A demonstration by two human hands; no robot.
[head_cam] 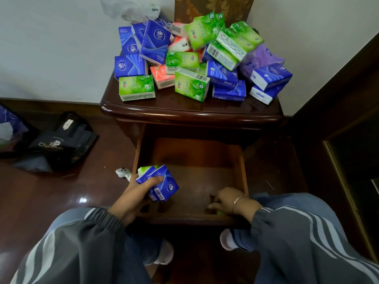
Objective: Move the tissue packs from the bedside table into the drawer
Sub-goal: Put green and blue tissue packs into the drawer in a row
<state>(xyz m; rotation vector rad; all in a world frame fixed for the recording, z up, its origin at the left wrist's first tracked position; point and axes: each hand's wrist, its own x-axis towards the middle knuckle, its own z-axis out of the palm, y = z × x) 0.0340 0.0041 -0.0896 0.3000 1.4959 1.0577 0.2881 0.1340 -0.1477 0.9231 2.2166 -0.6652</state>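
Held packs [162, 182]: at least 2 blue plus 1 green behind, clamped together in the left grip [141, 186], which is closed round the bundle with 1 digit lying across the front blue pack. The bundle hangs over the front-left corner of the open drawer [205, 160], above its floor, not set down.

Right grip [227, 198] is low in the drawer's front-right corner, fingers curled downward. A sliver of green [220, 212] shows under it, likely a pack, but I cannot tell if the fingers hold it or only touch it. Thin bracelet [239, 198] on that wrist.

Main pile of tissue packs [196, 58] sits on the bench [190, 113]: blue, green, orange-pink and purple, heaped loose, several tilted, some near the front and right edges. Task looks early, most packs not moved.

Risks:
- The left grip carries several film-wrapped packs in 1 hand. A slack squeeze could let the outer one slide out.
- The bundle is right by the drawer's left wall, so a dropped pack could land on the floor [61, 191] instead of inside.
- The pile looks unstable. Pulling from low down could tip packs off the bench edge.
- Dumping packs in unsorted may leave too little room for the whole pile.

Around it: black bag [59, 142] on the floor well to the left, small white object [123, 172] just beside the drawer's left wall, clear plastic bag [131, 9] behind the pile.
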